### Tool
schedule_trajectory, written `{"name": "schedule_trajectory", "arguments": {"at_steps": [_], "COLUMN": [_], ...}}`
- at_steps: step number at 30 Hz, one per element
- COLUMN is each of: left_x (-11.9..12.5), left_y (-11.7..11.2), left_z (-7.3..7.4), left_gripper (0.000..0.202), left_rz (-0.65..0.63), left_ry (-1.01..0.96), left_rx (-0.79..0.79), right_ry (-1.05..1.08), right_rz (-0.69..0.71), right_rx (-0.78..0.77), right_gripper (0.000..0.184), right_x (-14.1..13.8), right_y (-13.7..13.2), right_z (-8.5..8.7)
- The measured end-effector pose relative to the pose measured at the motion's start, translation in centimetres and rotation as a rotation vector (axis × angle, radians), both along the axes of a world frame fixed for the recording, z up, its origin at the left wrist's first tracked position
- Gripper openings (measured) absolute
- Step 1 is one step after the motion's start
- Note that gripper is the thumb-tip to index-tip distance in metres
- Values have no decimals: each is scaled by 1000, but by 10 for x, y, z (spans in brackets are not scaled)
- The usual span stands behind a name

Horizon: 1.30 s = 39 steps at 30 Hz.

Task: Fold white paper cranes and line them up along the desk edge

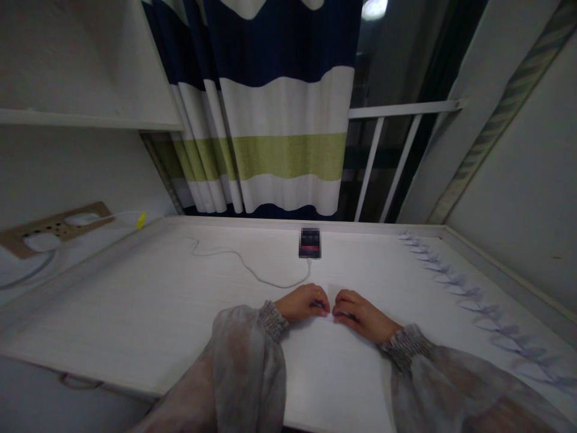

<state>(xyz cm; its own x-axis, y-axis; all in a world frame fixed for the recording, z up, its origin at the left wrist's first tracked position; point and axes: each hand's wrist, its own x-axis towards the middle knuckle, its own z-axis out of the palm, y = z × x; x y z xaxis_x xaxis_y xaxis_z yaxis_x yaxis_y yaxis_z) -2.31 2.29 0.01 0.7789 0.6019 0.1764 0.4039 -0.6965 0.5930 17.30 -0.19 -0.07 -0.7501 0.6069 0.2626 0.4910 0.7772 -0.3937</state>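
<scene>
Near the middle of the white desk, my left hand (303, 302) and my right hand (365, 317) face each other with a narrow gap between the fingertips. Both hands are closed, thumbs pressed against the bent fingers. A small piece of white paper (330, 317) shows between them, pinched from either side. Most of it is hidden by the fingers, and its pale colour blends with the desk, so its exact shape cannot be made out. Grey gathered cuffs cover both wrists.
A phone (310, 243) with its screen lit lies beyond my hands, on a white cable (252, 273) running left. Folded white paper pieces (473, 293) form a long row at right. A power strip (56, 228) is at left; a striped curtain (288, 156) hangs behind.
</scene>
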Motion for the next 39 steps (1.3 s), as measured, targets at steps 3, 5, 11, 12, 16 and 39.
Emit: {"name": "schedule_trajectory", "arguments": {"at_steps": [3,5,11,12,16,39], "left_x": [0,-1,0,0,0,-2], "left_y": [1,2,1,0,-1,0], "left_z": [-2,-2,-2,-2,-3,-4], "left_gripper": [13,12,10,10,10,9], "left_rz": [11,17,47,61,110,75], "left_ry": [-15,-16,-11,-12,-8,-127], "left_rx": [27,45,53,46,0,-208], "right_ry": [-1,1,4,5,12,11], "right_rz": [2,-2,-24,-23,-26,-34], "right_rx": [39,57,53,49,43,75], "right_gripper": [21,21,22,22,20,23], "right_x": [-3,-4,-6,-6,-5,-1], "right_y": [1,1,1,1,3,3], "right_z": [-3,-4,-3,-3,-5,-7]}}
